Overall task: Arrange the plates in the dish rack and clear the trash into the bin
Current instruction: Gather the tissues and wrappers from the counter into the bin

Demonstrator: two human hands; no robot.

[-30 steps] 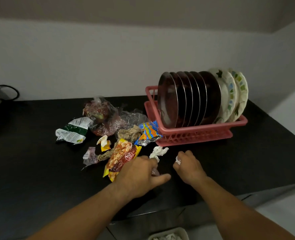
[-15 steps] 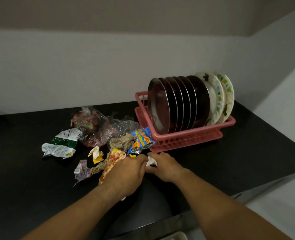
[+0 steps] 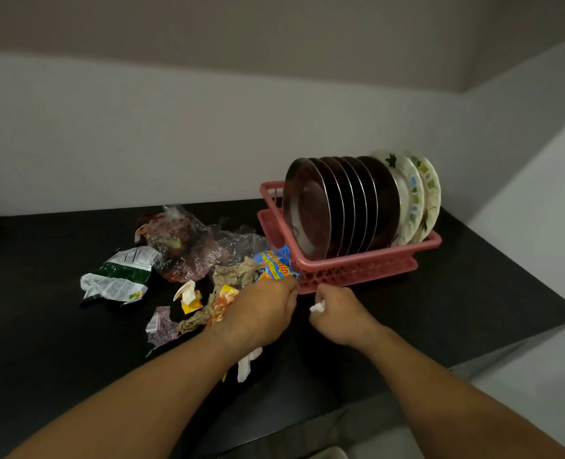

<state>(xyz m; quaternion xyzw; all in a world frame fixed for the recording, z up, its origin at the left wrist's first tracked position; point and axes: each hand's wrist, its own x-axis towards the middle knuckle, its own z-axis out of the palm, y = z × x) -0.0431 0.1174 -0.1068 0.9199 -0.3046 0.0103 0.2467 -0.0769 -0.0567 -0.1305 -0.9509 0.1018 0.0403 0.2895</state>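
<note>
While wrapper [image 3: 274, 265] lettering blurs, right hand [image 3: 339, 314] pinches tissue [image 3: 317, 307].

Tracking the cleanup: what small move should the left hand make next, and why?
Probably pinch the crinkled blue-and-orange snack wrapper: the left hand, a white paper strip trailing from its grip, has fingertips at that wrapper's edge, and the right hand grips a crumpled white tissue.

left hand [image 3: 261, 313] moved up the counter [image 3: 473, 309] to the blue snack wrapper [image 3: 274, 265], fingertips now at its lower edge (grip not visible). white tissue that lay in front of the dish rack [image 3: 357, 263] is gone from there; right hand [image 3: 340, 316], apart from the left again, now clenches a bigger white wad [image 3: 317, 307]. white strip [image 3: 247, 362] now shows under the left palm
</note>
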